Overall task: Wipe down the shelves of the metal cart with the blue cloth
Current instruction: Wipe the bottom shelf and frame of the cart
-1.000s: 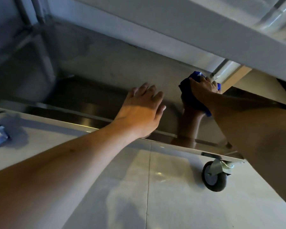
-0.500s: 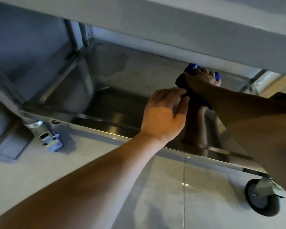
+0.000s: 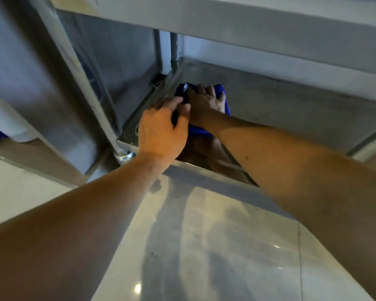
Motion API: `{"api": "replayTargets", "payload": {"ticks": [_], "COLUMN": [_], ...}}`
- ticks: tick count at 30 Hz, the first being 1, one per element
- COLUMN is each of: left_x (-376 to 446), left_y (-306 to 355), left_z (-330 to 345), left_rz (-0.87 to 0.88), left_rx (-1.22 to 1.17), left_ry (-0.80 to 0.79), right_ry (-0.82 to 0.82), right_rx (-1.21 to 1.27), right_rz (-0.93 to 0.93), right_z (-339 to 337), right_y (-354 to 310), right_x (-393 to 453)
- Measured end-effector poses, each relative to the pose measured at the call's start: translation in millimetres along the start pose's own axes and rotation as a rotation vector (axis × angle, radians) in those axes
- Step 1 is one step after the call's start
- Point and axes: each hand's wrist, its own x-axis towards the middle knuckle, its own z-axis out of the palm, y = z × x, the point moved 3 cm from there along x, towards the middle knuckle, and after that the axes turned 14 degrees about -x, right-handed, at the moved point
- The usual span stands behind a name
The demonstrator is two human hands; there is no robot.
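The blue cloth (image 3: pixel 225 105) lies bunched at the left end of the metal cart's bottom shelf (image 3: pixel 291 109). My right hand (image 3: pixel 204 103) presses flat on top of the cloth, fingers spread, and covers most of it. My left hand (image 3: pixel 161 131) reaches in just in front, fingers pinching the cloth's near left edge beside the shelf's raised rim. A white tag shows at the cloth's far corner. The polished shelf mirrors my right forearm.
The shelf above (image 3: pixel 248 25) overhangs the work area. The cart's upright leg (image 3: pixel 85 83) stands left of my hands, with a caster fitting (image 3: pixel 124 156) at its foot. Glossy floor tiles (image 3: pixel 226 246) fill the foreground. Another metal frame sits at the far left.
Both hands and the cloth have slid left along the bottom shelf to its left end. My left hand has gone from resting on the shelf to taking hold of the cloth's edge.
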Motion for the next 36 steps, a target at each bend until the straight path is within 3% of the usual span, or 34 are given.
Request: {"api": "replayTargets", "payload": {"ticks": [5,10,18,26,29,32,36], "left_x": [-0.2,3.4,2.2,-6.1,-15.9,-30.3,-57.0], "left_y": [-15.8,-3.4,34.8,74.6,101.6,121.2,131.6], "left_z": [-21.4,-23.6,16.4,107.1,145.4,176.0,195.8], "left_rz": [-0.035,-0.039,0.057,0.067,0.153,0.131,0.151], "left_rx": [0.018,-0.033,0.000,-0.003,-0.077,-0.143,-0.153], "left_ry": [0.024,0.058,-0.046,-0.170,-0.239,-0.306,-0.371], "right_ry": [0.018,0.035,0.061,0.001,-0.037,-0.099,-0.140], "right_rx": [-0.002,0.075,0.053,0.030,0.025,0.002,-0.001], "right_rz": [-0.185,-0.316,-0.131,0.137,0.300,0.470,0.646], "right_z": [-4.3,-4.0,14.7,39.3,48.2,55.7,62.0], "right_y": [-38.4,-24.3,63.3,190.3,263.0,324.2,354.8], "right_x": [-46.3,-79.2,-103.4,-172.8,-215.2,-263.0,-307.5]}}
